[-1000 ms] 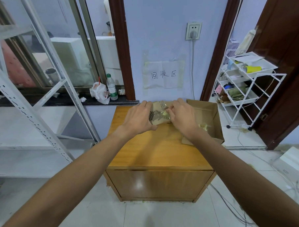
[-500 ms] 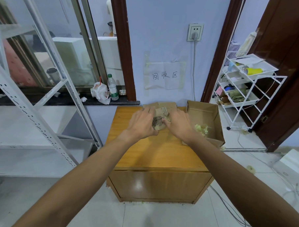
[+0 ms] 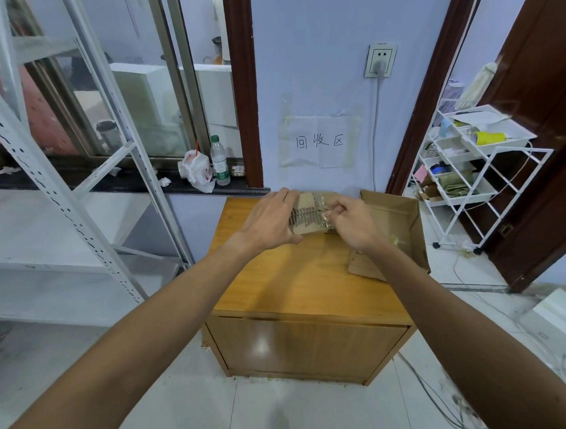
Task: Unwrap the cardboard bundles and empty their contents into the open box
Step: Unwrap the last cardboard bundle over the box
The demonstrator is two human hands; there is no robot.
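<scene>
A corrugated cardboard bundle [image 3: 309, 215] bound with clear tape sits at the back of the wooden cabinet top [image 3: 298, 280]. My left hand [image 3: 271, 218] grips its left side, thumb underneath. My right hand [image 3: 352, 222] pinches the clear tape wrap on the bundle's right end. The open cardboard box [image 3: 404, 219] stands just to the right on the cabinet, its flap spread toward me, with small pale bits inside it.
A white wire rack [image 3: 472, 164] with odds and ends stands at the right by a dark door. A metal shelf frame [image 3: 66, 172] fills the left. A bottle [image 3: 219, 161] and crumpled bag [image 3: 196, 171] rest on the dark sill. Cables trail on the floor at the right.
Both hands stayed on the bundle. My right hand's fingers have curled up from flat on the bundle into a pinch on the tape at its right end.
</scene>
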